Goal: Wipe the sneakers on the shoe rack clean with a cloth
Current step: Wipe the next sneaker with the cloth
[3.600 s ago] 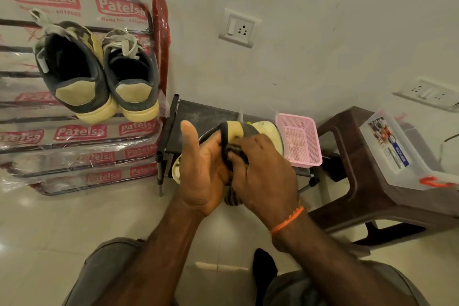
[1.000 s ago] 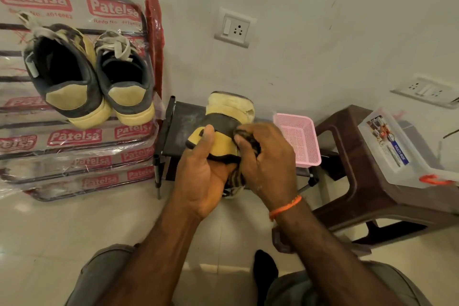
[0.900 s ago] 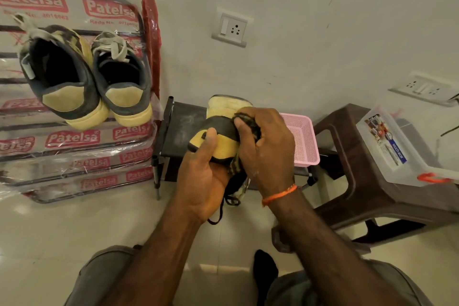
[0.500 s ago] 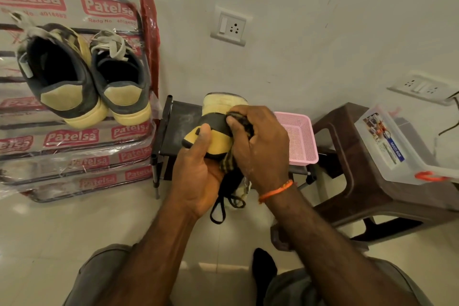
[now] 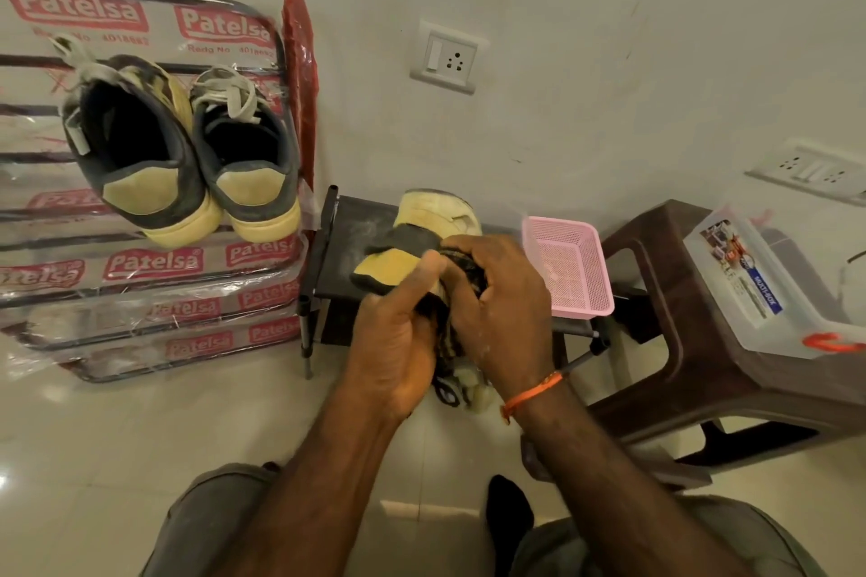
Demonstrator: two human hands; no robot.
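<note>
I hold a grey and yellow sneaker (image 5: 403, 248) in front of me, sole side turned up and away. My left hand (image 5: 393, 342) grips it from below, thumb across the yellow heel patch. My right hand (image 5: 501, 309) grips a dark striped cloth (image 5: 461, 276) and presses it against the sneaker's side. The cloth is mostly hidden under my fingers. Two more grey and yellow sneakers (image 5: 187, 150) with pale laces sit side by side on the plastic-wrapped metal shoe rack (image 5: 154, 267) at the left.
A small black stand (image 5: 347, 239) sits against the wall behind my hands, with a pink mesh basket (image 5: 571, 267) on it. A brown plastic stool (image 5: 679, 309) at the right carries a clear lidded box (image 5: 759, 286). Wall sockets (image 5: 447, 59) are above. Pale tiled floor lies below.
My right hand with the cloth has slid down along the sneaker's side, from near the heel top toward my left hand. The sneaker stays in my left hand's grip.
</note>
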